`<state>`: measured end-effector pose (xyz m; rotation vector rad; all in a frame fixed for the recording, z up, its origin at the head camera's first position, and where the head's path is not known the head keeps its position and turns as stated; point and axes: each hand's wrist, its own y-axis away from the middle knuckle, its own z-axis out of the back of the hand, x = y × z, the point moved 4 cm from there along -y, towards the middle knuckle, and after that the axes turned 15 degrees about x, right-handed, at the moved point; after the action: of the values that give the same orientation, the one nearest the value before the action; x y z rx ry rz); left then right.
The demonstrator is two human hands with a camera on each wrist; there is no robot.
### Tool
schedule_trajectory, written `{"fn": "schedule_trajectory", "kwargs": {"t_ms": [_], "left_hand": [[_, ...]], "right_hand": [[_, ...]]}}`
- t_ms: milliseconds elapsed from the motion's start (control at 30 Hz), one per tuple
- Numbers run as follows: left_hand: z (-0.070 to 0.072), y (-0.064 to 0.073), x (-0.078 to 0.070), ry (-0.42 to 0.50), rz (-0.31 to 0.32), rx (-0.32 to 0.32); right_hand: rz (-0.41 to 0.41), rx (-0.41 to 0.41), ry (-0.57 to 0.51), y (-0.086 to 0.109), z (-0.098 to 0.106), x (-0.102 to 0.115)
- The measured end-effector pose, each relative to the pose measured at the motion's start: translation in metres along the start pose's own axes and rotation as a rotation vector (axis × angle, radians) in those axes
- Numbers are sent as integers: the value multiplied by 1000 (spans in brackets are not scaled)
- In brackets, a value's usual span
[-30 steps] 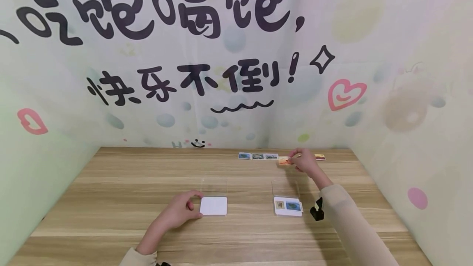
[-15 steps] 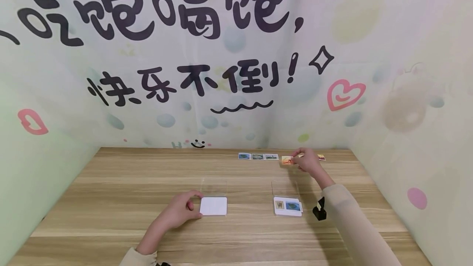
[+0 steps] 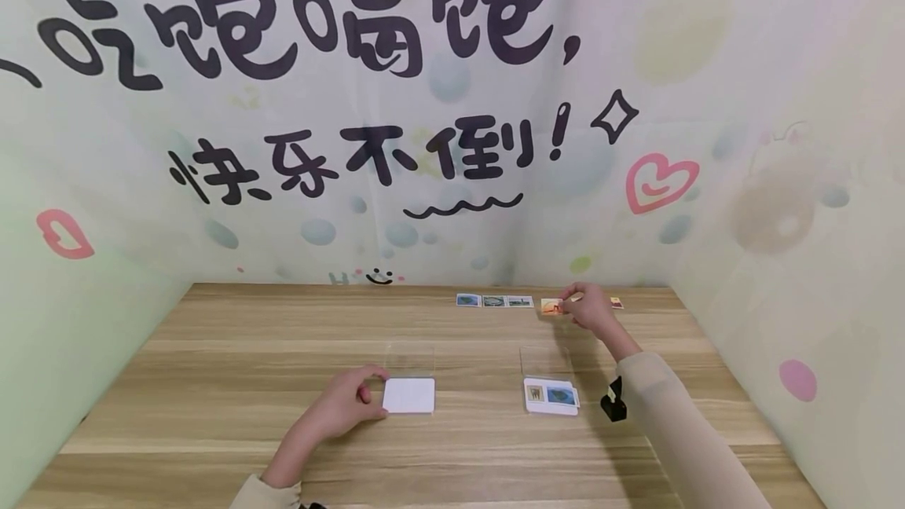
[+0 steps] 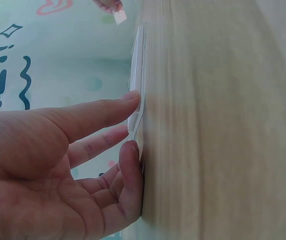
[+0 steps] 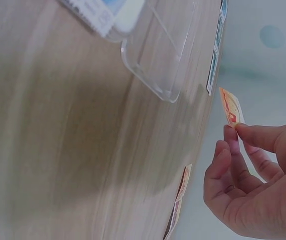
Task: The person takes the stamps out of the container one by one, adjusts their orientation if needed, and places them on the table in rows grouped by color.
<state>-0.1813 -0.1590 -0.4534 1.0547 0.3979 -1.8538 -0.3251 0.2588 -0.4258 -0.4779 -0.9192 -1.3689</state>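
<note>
In the head view my right hand (image 3: 594, 311) pinches an orange postage stamp (image 3: 550, 306) between thumb and fingertips, above the far part of the table. The right wrist view shows that stamp (image 5: 231, 107) tilted and off the tabletop. My left hand (image 3: 345, 401) holds the left side of a clear plastic case with a white insert (image 3: 408, 396), thumb at the near corner and a finger at the far one. Its clear lid (image 3: 410, 360) lies folded back. A second case (image 3: 551, 408) on the right carries a small brown stamp (image 3: 535, 393) and a blue stamp (image 3: 562, 395).
Three stamps (image 3: 494, 301) lie in a row at the table's far edge. More stamps (image 3: 617, 303) lie partly hidden behind my right hand. A printed cloth backdrop (image 3: 304, 234) rises behind the wooden table (image 3: 247, 352).
My right hand has drawn slightly to the right with the orange stamp, widening the gap from the row of three. My left hand stays at the left case.
</note>
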Motion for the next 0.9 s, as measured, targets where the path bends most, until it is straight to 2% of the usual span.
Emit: {"fn": "schedule_trajectory", "kwargs": {"t_ms": [633,900], "left_hand": [[1,3,-3,12,-2,-4],[1,3,-2,4,-9,-4]], "right_hand": [[20,-26,41,-4,9,-6],[4,-37,47,-5,10,-8]]}}
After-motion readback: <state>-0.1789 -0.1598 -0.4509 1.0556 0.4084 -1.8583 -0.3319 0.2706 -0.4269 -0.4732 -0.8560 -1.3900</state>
